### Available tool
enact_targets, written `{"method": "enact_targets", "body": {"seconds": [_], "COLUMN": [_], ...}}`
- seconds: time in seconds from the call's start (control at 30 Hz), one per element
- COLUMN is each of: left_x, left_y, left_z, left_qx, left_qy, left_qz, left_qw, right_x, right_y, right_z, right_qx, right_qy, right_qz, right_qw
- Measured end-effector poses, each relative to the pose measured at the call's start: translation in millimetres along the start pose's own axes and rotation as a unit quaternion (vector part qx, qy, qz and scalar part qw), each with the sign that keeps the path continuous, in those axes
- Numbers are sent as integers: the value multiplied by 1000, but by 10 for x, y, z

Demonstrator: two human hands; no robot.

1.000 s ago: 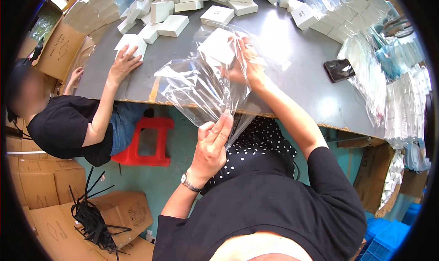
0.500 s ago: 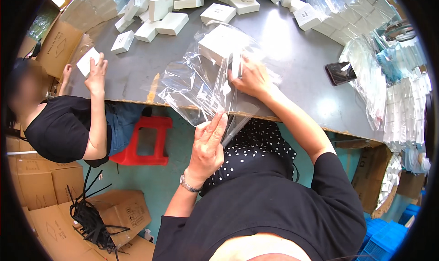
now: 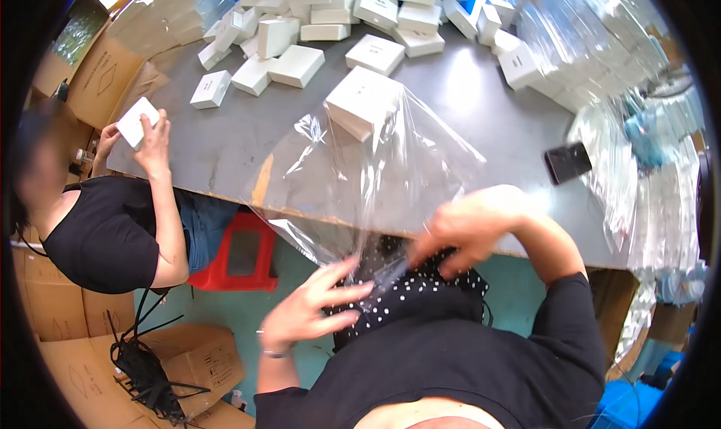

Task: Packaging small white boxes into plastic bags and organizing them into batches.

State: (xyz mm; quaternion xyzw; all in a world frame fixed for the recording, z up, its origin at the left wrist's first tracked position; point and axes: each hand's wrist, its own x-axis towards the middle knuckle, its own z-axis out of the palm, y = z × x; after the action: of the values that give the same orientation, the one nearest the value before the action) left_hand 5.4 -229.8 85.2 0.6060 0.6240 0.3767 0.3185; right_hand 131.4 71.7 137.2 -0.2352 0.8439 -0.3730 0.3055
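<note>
White box (image 3: 364, 97) well inside the bench's (image 3: 518, 128) near edge, clear film (image 3: 319, 177) draping over that edge.
Just off the bench, the left hand (image 3: 306, 312) has its fingers spread; whether the blurred right hand (image 3: 479, 222) pinches film, I cannot tell. Bench surface shows between box and phone (image 3: 568, 163).

Bright over the table (image 3: 518, 128), and look, white glare blazing toward its far side, a softer patch near its front edge! Film (image 3: 368, 181) throws hard, sharp streaks mid-table. At the table's front, my right hand (image 3: 469, 226) smears with motion, my left hand (image 3: 300, 309) softens too. Table's front edge bows; black rings everything.
</note>
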Motion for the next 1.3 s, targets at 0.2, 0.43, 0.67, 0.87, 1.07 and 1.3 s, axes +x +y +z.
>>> {"method": "enact_targets", "body": {"seconds": [0.2,0.43,0.67,0.87,1.07,1.3], "left_x": [766,2527,2215,1634,1726,1842], "left_y": [-455,-1994,-1905,-1189,-306,142], "left_z": [-1289,-1851,-1849,-1639,-790,664], "left_qx": [-92,428,340,-506,-56,98], "left_qy": [285,222,217,127,111,155], "left_qz": [-70,-222,-57,55,87,83], "left_qw": [951,847,913,851,988,979], "right_x": [-48,678,18,-575,-410,-918], "right_y": [980,2016,2097,1885,424,444], "right_z": [-1591,-2010,-1451,-1211,-615,997], "right_qx": [-224,-329,-280,137,71,-119], "right_qy": [373,250,454,665,637,697], "right_qz": [50,259,191,86,-30,134], "right_qw": [899,873,824,729,767,695]}}
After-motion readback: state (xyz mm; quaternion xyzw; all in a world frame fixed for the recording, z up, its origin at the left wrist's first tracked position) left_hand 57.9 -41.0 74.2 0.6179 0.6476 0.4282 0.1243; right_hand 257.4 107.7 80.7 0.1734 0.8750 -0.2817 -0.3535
